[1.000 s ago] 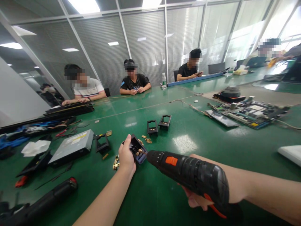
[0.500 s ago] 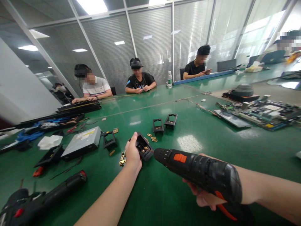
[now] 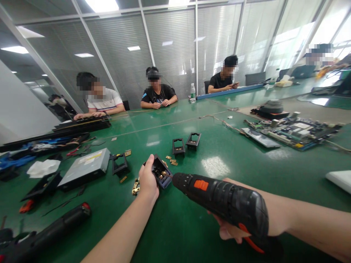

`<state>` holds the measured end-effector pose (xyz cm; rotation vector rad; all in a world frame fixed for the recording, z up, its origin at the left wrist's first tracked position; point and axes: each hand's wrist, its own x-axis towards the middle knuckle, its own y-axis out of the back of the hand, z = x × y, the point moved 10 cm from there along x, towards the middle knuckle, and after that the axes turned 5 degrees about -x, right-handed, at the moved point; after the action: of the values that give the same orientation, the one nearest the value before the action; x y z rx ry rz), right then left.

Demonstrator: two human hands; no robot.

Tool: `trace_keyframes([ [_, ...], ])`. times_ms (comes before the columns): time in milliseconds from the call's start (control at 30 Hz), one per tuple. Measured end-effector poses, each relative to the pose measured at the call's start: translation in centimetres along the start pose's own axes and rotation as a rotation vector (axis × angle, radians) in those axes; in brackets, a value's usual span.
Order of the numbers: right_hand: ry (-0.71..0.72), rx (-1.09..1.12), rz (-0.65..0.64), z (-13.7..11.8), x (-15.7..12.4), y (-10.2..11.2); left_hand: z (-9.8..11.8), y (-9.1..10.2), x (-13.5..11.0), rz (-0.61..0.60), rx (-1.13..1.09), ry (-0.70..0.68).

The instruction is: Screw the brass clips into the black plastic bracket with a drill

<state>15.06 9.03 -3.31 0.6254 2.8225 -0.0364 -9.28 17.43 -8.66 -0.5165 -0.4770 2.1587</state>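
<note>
Head view: left hand (image 3: pixel 148 179) clasps black housing (image 3: pixel 161 168), long axis far-left to near-right; right hand (image 3: pixel 229 231), wrapped round drill (image 3: pixel 219 199), holds its nose just beside housing's near-right end.

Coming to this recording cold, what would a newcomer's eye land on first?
The big black drill with its orange switch, in the right hand at lower right, its nose pointing at the small black box in the left hand, near the centre. After that, the glossy green table filling the foreground, and the bare circuit board lying at the right.
</note>
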Motion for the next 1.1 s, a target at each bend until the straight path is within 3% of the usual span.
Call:
trace_keyframes([
  [100,0.069,-0.027,-0.024,-0.7,0.2,-0.2,0.0,0.1,-0.1,0.016,-0.001,0.012],
  [300,-0.039,0.04,-0.018,0.6,0.1,0.2,0.6,-0.1,-0.3,0.026,0.004,-0.023],
  [500,-0.012,0.038,-0.129,0.5,0.4,-0.5,0.7,-0.6,-0.4,-0.02,0.041,-0.017],
  [667,-0.103,0.164,-0.182,2.5,0.8,-1.0,0.6,-0.6,-0.3,-0.04,0.059,-0.003],
  [767,-0.129,0.132,-0.193,3.2,1.0,-0.7,0.5,-0.8,-0.2,-0.056,0.061,0.006],
  [1100,-0.018,0.015,-0.18,2.2,0.8,-0.5,0.6,-1.1,-0.5,-0.061,0.055,0.001],
])
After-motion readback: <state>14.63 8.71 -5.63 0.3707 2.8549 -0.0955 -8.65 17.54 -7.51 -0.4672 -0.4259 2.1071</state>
